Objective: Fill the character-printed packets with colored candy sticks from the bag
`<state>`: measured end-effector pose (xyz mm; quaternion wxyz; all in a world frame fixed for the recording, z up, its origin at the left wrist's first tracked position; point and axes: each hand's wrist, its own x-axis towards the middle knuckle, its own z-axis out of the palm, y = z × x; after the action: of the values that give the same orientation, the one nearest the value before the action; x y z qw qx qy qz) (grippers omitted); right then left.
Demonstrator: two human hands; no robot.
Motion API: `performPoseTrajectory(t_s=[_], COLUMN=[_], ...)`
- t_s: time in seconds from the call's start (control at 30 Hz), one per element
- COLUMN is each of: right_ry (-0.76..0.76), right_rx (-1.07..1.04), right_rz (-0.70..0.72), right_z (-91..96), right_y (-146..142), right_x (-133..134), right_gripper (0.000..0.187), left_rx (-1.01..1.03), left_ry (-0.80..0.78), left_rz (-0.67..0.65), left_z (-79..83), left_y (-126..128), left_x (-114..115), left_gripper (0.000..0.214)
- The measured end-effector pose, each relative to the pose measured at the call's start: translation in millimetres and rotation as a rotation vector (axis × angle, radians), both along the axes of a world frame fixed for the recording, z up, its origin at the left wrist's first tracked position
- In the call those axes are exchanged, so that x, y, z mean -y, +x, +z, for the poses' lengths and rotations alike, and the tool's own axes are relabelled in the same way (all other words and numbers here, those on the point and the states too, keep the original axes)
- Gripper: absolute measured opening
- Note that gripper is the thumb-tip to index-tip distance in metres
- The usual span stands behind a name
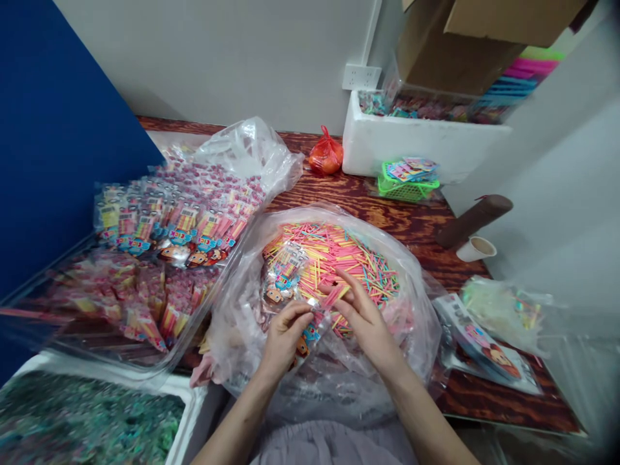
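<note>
My left hand (281, 339) pinches the edge of a small clear packet (310, 334) with cartoon print. Close to its opening, my right hand (367, 321) has its fingers closed on a few pink and yellow candy sticks (335, 295). Both hands are over a large clear plastic bag (419, 284), spread wide. Inside it lies a heap of loose thin sticks (346, 248) in pink, yellow, green and blue. A stack of printed packets (285, 271) rests on the heap's left side. Whether the sticks reach inside the packet is hard to see.
Filled packets (181, 226) are piled in a clear tray (181, 352) on the left. A white foam box (194, 407) is at lower left. Behind stand a red bag (326, 155), green basket (407, 189) and another foam box (416, 139). A cup (476, 249) sits right.
</note>
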<state>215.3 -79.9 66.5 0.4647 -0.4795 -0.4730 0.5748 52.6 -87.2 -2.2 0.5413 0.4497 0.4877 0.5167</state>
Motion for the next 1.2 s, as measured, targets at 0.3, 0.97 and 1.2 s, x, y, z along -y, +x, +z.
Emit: performPoseTrajectory(t_s=[0.3,0.97,1.2], right_ry=[0.380,0.390,0.306], right_rx=[0.426,1.234,0.185], right_rz=[-0.018,0.048,-0.154], right_z=[-8.3,-58.7,5.9], right_y=[-19,26,13], right_x=[13,-85,-41], right_gripper=[0.015,0.034,0.020], left_rx=[0.046,-0.206,-0.178], left_ry=[0.019,-0.051,-0.090], left_rz=[-0.045,-0.172,-0.168], left_z=[10.1,0.6,-1.2], left_y=[-5,-15,-14], left_x=[-2,-1,0], left_gripper=[0.014,0.016,0.017])
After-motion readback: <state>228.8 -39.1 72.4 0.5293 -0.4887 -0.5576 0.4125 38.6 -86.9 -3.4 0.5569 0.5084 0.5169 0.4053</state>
